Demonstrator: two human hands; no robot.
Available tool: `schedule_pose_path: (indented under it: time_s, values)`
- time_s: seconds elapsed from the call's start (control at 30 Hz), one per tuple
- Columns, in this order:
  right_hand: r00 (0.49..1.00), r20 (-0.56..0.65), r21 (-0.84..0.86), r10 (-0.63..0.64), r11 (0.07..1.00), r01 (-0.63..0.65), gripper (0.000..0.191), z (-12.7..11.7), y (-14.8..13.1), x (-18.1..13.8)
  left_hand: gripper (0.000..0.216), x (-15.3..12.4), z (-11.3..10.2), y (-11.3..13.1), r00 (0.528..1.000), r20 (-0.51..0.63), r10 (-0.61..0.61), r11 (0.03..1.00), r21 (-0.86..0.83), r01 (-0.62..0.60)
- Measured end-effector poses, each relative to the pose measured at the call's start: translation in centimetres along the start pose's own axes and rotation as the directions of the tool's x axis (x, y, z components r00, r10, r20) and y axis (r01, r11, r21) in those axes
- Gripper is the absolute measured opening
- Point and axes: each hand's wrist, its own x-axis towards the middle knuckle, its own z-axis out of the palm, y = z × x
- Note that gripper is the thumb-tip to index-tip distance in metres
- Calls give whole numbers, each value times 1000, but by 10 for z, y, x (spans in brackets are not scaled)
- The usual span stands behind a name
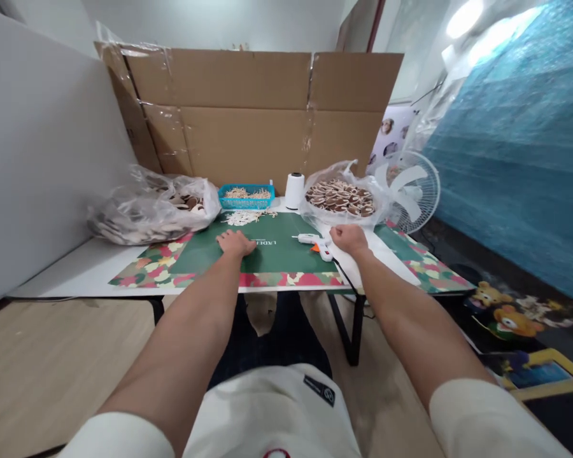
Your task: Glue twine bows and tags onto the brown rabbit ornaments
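Left hand (236, 243) rests palm down on the green mat (200, 254), grip loosely spread. Right hand (349, 239) is at the white sheet (386, 254), grip curled into a fist, contents undeterminable. Glue gun (309, 239) lies just beside it.

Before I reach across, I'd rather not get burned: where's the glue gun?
In the head view, the white glue gun lies on the green mat, just left of the right hand.

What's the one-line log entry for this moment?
left hand: palm down, dark-green printed mat | right hand: closed fist, beside white glue gun with orange trigger | rear: blue plastic basket, white thread cone
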Motion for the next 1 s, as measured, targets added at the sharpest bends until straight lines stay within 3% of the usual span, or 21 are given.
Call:
schedule_pose_path:
  time_s: [0.07,0.17,0.27,0.37,0.5,0.6,0.8,1.0]
  values:
    - [990,-45,9,-133,991,133,42,-9,-30,38,45,23,2,0,996,-71,50,999,-7,-51]
    - [936,-64,31,-345,937,347,39,-11,-94,100,44,57,9,-6,978,-164,127,991,-17,-132]
    - [855,-24,67,-518,852,518,35,5,-155,154,43,98,12,-17,957,-194,215,975,-20,-223]
    - [771,83,100,-631,776,623,29,35,-192,190,43,145,13,-25,928,-187,322,943,-25,-333]
    - [693,207,112,-691,720,685,46,71,-202,212,42,195,20,-27,884,-155,441,890,-55,-453]
    - [664,267,101,-698,706,701,39,79,-191,216,45,213,31,-29,860,-117,496,858,-89,-507]
    - [668,381,83,-639,743,664,28,63,-169,224,68,217,51,-39,850,-45,525,841,-129,-526]
    - [673,341,152,-656,745,649,50,80,-183,217,74,211,61,-42,825,-58,562,815,-130,-564]
